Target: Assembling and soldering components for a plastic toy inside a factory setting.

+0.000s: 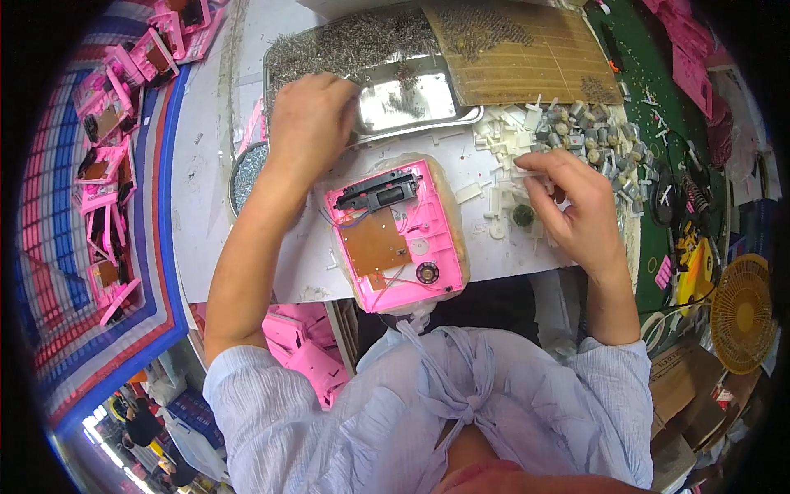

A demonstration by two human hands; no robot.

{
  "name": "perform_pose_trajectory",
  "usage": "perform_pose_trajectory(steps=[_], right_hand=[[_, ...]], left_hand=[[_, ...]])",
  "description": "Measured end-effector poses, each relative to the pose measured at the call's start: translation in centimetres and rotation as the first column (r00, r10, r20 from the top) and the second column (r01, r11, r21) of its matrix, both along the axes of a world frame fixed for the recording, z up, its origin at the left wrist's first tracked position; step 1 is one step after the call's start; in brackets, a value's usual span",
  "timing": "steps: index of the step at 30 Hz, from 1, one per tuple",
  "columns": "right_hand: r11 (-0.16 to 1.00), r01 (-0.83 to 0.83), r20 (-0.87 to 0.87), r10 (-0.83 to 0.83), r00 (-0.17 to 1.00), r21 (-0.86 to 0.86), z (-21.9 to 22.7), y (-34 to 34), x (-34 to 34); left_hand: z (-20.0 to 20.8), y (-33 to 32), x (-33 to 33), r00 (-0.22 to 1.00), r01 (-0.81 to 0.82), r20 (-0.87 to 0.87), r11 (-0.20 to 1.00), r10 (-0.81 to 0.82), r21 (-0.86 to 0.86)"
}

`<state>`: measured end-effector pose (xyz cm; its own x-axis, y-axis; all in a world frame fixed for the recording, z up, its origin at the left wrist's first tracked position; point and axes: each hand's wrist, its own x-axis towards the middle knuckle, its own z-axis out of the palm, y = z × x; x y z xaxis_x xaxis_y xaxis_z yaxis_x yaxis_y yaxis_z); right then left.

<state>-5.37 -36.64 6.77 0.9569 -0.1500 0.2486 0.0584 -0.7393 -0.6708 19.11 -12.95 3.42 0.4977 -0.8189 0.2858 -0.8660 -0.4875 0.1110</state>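
My left hand (pixel 314 119) reaches over the near edge of a metal tray (pixel 409 105), its fingers bent down and pressed together. The fingertips are hidden, so what they hold cannot be seen. Small thin metal pieces (pixel 362 45), which look like springs, fill much of the tray. Over the pile of white plastic parts, my right hand (pixel 568 202) pinches a small white plastic part (pixel 527 172) between thumb and fingers. Between my forearms lies a pink plastic casing (pixel 428 239), open side up. It holds a brown circuit board (pixel 374 245), a black mechanism (pixel 383 191) and thin wires.
A cardboard sheet (pixel 527 58) strewn with small metal pieces overlaps the tray. Grey and white parts (pixel 592 136) are heaped at right. A round dish (pixel 247 177) of tiny screws stands beside my left forearm. Pink assemblies (pixel 107 169) lie on striped cloth at left; a fan (pixel 741 313) stands right.
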Motion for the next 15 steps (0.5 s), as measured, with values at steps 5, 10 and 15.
perform_pose_trajectory(steps=[5, 10, 15], right_hand=[[0.991, 0.054, 0.0, -0.054, 0.999, 0.12, 0.1, 1.2, 0.2], [0.979, 0.05, -0.022, -0.047, 0.999, 0.196, -1.2, 0.7, -1.1], [0.975, 0.045, -0.047, -0.035, 0.998, 0.218, -1.8, 0.8, -1.6]], left_hand=[[1.1, 0.2, 0.3, 0.996, -0.03, -0.084, 0.997, 0.024, -0.077], [0.2, -1.9, 0.2, 0.986, 0.028, -0.162, 0.999, -0.031, -0.023], [-1.3, -5.2, 0.1, 0.943, 0.282, -0.167, 0.957, -0.289, -0.068]])
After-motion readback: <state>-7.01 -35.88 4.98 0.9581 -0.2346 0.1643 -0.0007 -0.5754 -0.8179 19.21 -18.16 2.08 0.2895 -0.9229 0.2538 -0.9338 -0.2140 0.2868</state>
